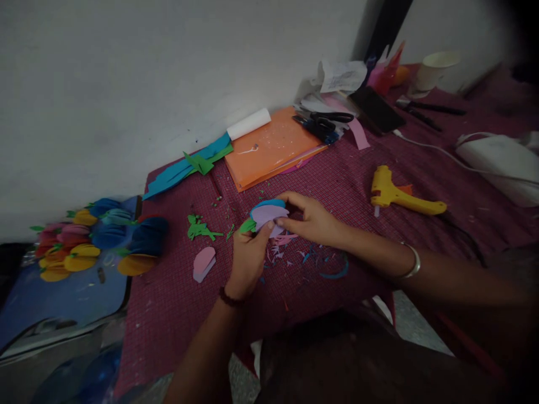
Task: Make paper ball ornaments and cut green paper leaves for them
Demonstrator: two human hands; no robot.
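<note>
A layered paper shape, lilac in front with blue behind and a green piece at its left end, is held between both hands above the table. My left hand grips its lower left part, thumb on the lilac face. At its right edge my right hand pinches it between thumb and fingers. On the cloth to the left lies a small stack of pink and lilac paper cutouts. Green paper scraps rest beyond it. Beneath and right of the hands are pink and blue paper trimmings.
Orange sheets lie at the back, with black-handled scissors on them. A yellow glue gun is at the right, with a phone behind it. Colourful paper ornaments sit on a blue surface at the left.
</note>
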